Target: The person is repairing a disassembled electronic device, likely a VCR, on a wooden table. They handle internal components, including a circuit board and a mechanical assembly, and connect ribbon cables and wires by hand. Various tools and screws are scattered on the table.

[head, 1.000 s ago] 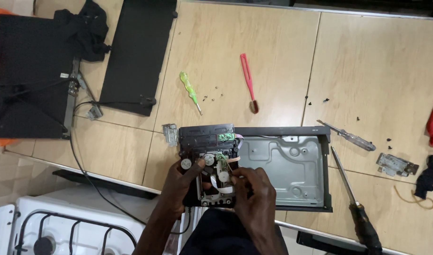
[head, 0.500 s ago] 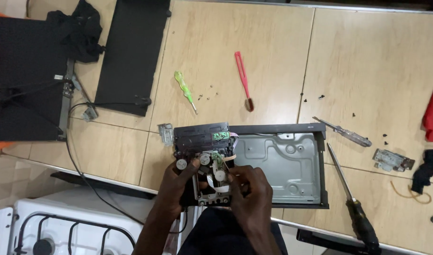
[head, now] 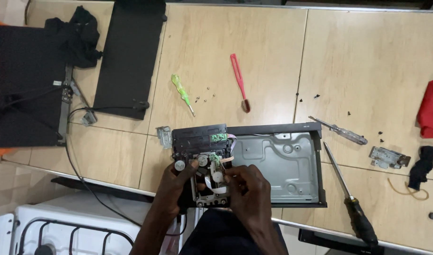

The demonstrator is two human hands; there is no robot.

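With the casing already off and loose screws (head: 204, 98) lying on the table (head: 367, 61), the left hand (head: 176, 182) is gripping the disc drive mechanism (head: 204, 170) sitting in the open metal chassis (head: 278, 165) while the right hand (head: 247, 186) is pinching its white ribbon cable (head: 212, 185), the drive not yet lifted out, 3 screwdrivers (head: 340, 130) and a red brush (head: 239, 81) lying clear of both.

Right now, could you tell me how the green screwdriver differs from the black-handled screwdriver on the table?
The green screwdriver is short with a translucent green handle; the black-handled screwdriver is much longer with a dark handle. The green screwdriver lies above the opened metal chassis, the black-handled screwdriver along its right side. Both lie untouched on the table, shafts slanted.
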